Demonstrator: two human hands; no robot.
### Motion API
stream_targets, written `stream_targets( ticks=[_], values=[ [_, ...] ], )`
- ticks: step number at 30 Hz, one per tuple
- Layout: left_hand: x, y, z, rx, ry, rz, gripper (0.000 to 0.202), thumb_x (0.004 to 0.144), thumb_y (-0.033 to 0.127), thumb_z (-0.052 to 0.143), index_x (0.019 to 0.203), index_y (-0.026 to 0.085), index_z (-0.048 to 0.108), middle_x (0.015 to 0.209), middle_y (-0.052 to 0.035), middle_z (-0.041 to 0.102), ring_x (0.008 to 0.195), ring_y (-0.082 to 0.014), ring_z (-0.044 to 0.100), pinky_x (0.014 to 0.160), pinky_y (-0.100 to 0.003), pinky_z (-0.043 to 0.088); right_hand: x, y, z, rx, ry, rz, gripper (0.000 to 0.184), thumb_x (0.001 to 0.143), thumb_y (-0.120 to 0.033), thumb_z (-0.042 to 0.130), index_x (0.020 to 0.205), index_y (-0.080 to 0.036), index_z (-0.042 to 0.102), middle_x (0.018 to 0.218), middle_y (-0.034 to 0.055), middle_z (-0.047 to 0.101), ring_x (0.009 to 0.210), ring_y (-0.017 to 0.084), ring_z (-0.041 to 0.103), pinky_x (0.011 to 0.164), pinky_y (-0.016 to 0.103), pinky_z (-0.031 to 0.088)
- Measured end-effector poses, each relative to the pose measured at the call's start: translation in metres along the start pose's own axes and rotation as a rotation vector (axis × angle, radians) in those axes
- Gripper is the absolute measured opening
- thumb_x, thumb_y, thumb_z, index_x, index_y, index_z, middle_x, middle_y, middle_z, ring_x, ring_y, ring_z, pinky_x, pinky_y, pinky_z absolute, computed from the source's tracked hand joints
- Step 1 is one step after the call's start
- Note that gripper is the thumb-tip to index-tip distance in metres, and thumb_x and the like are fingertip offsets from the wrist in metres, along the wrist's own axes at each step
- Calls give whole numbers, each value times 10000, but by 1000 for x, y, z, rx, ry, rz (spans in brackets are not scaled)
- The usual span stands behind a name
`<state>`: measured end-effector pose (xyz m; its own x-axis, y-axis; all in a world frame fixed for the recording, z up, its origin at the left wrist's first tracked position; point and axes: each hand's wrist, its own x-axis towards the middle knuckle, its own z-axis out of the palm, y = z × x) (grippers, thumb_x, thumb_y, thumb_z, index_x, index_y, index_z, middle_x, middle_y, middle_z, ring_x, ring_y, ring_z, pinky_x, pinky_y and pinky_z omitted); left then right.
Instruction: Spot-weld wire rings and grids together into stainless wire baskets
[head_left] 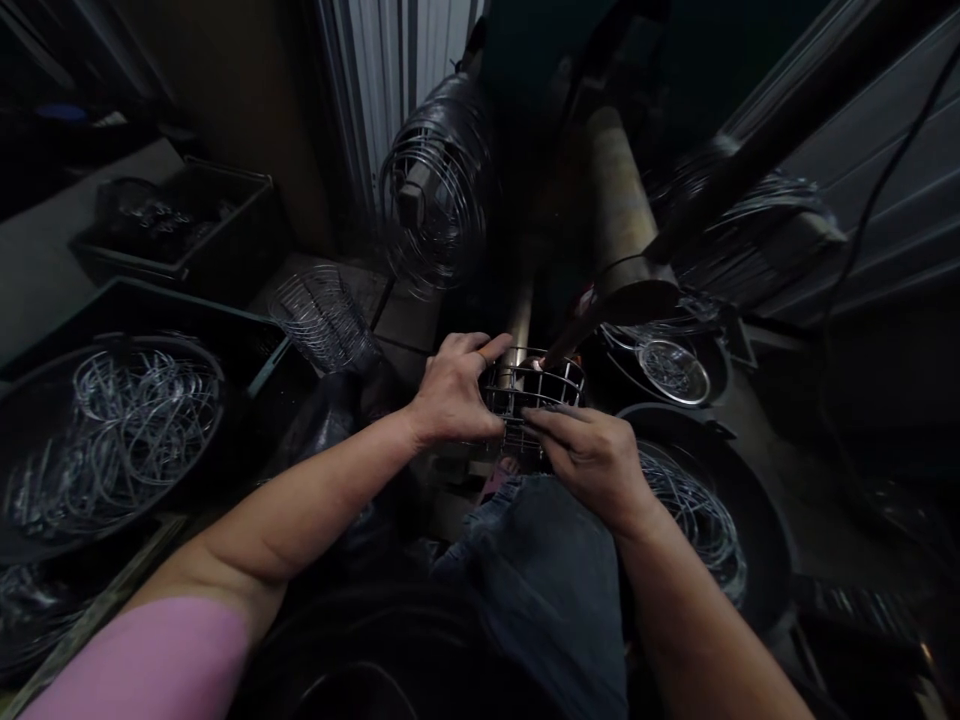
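Note:
A small round wire cage (536, 388) sits in front of me, under the tip of a machine arm (592, 310). My left hand (454, 390) grips the cage's left side, fingers curled over its rim. My right hand (592, 455) pinches the cage's lower front edge with thumb and fingers pressed together. A reddish glow shows where the arm's tip meets the cage. My knee in blue jeans (544, 570) lies just below both hands.
A black tub of loose wire rings (112, 425) stands at the left. Stacked wire cages (322, 315) lie behind it, and another stack (435, 185) hangs above. A dark basin with wire rings (705, 520) is at the right, a small metal dish (671, 368) beyond it.

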<state>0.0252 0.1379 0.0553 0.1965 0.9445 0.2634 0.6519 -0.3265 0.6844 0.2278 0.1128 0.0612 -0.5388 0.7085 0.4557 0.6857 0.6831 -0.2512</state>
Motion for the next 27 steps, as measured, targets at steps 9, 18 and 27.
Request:
stream_targets(
  ticks=[9,18,27],
  values=[
    [5,-1,-1,6,-20,7,955,427,317,809,1335,206,536,1300,-120,537,1207,-333,477,994,-506,457,4,2,2,-6,23,-4,197,896,-221,571,940,-208,763,833,47,745,692,180,697,611,256,524],
    [27,-6,1,-3,3,-41,876,462,309,783,1306,218,570,1256,-96,575,1164,-316,507,995,-476,459,24,19,5,46,61,19,180,887,-211,590,943,-208,761,890,56,749,790,206,719,677,278,555],
    [49,-13,1,8,2,-129,971,437,310,823,1354,173,535,1290,-95,566,1205,-311,484,1031,-423,436,-8,-9,-1,261,304,233,336,927,-202,556,1250,-240,641,1030,36,729,914,197,699,877,352,562]
  ],
)
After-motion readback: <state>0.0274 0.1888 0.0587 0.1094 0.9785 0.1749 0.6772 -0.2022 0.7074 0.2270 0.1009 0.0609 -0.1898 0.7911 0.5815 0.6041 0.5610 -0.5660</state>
